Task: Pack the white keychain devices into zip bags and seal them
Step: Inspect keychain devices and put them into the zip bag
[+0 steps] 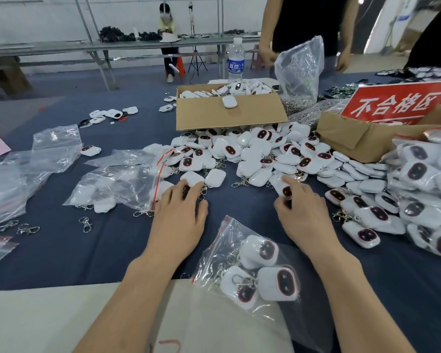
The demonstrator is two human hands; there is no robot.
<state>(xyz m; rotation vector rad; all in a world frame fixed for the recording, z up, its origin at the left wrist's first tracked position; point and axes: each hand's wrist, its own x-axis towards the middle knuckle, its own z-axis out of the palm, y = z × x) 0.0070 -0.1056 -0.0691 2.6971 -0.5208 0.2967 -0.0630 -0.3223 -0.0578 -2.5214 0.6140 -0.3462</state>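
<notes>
Left hand (178, 215) is laid flat on the table (61, 250) with fingers spread. Its grip is open and nothing is held, though the fingertips are touching devices and metal clasps at the near-left edge of the pile of white keychain devices (252, 154). Right hand (303, 215) is seen just to the right, with its grip closed on one single device (286, 191), which is pinched dark face up between index finger and thumb at the pile's near edge.

A zip bag (222, 235) is lying between the two forearms, near the table's front edge. Three devices can be counted inside it, and the red zip strip is turned to the far left. Whether it's sealed can't be told from here.

A second bag (127, 184) with a few devices in it is spread out to the left of the left hand, with loose clasps (85, 224) scattered on the near side of it. Filled bags (423, 179) are stacked at the right edge. Behind the pile, a cardboard box (229, 113) full of more devices is parked, with a water bottle (236, 61) just beyond it. A red sign (397, 103) is propped in another box far right.
</notes>
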